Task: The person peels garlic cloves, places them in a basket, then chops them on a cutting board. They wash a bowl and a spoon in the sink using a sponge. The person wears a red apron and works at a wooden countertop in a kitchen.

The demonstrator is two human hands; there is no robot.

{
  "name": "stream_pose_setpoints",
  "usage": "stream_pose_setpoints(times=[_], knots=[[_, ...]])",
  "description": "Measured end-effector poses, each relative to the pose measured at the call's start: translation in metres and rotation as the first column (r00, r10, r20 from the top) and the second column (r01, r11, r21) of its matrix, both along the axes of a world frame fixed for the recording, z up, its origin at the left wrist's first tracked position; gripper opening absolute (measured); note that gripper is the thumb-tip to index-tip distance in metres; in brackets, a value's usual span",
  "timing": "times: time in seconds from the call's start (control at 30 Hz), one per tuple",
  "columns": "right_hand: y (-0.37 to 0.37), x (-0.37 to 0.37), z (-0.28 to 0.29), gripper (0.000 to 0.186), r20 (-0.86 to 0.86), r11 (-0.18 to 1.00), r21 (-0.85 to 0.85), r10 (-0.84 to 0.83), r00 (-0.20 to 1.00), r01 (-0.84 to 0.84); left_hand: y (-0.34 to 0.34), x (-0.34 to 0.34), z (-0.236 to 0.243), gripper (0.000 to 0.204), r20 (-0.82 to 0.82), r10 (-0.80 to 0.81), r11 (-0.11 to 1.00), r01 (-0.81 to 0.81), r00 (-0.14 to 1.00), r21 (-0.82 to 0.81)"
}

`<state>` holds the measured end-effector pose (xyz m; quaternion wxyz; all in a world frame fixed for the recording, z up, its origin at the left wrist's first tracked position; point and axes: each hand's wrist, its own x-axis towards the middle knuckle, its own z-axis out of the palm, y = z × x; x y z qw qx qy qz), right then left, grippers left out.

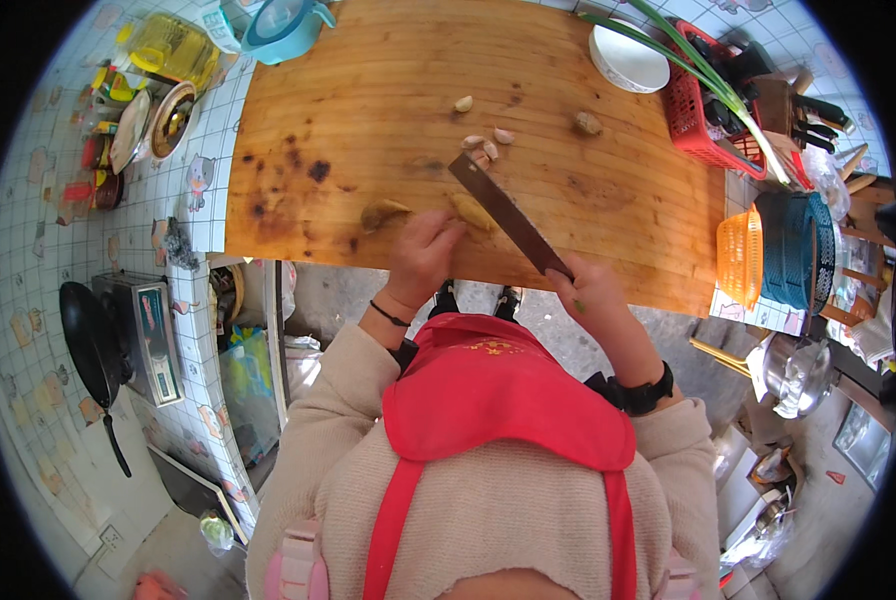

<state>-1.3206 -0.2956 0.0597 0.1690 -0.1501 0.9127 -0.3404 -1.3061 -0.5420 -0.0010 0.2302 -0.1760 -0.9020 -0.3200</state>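
Observation:
My right hand (596,300) is wrapped around the handle end of a cleaver (513,220), whose dark blade slants up and left over the wooden table, edge-on to me. My left hand (428,255) is closed at the near table edge, fingertips against a yellowish-brown piece that looks like ginger (471,210). The blade passes just right of that piece; whether they touch I cannot tell. A second brown, knobbly piece (383,214) lies left of my left hand. Beyond the blade tip are several garlic cloves (504,136), with one clove (463,103) farther off.
A small brown lump (588,123) lies right of the garlic. At the far right stand a white bowl (630,58) and a red basket (703,115) with green onions (713,75) across them. A blue basin (283,30) sits far left. Orange and blue baskets (793,250) flank the right edge.

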Motion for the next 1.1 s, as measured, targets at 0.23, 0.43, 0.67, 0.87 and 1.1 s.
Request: stream_pose_setpoints(times=[0.23, 0.43, 0.67, 0.87, 1.1], knots=[[-0.018, -0.001, 0.011, 0.011, 0.007, 0.921, 0.353, 0.17, 0.985, -0.162, 0.012, -0.005, -0.012, 0.025, 0.031, -0.068, 0.996, 0.069, 0.997, -0.049], [-0.035, -0.011, 0.004, 0.012, 0.117, 0.937, 0.287, 0.17, 0.978, -0.197, 0.013, -0.004, -0.011, 0.024, 0.062, -0.053, 0.997, 0.057, 0.997, -0.058], [-0.043, -0.019, -0.004, 0.016, 0.092, 0.999, -0.052, 0.014, 0.996, -0.009, -0.007, 0.004, -0.001, 0.022, -0.034, 0.065, 0.993, -0.068, 0.997, -0.092], [-0.029, 0.002, 0.001, 0.018, 0.126, 0.96, 0.143, 0.223, 0.967, -0.24, -0.058, 0.01, 0.001, 0.024, 0.048, 0.449, 0.89, -0.442, 0.892, -0.116], [-0.021, -0.002, -0.002, 0.016, 0.09, 0.986, 0.101, 0.123, 0.988, -0.131, -0.042, 0.005, -0.003, 0.025, 0.156, 0.173, 0.97, -0.196, 0.972, 0.146]])
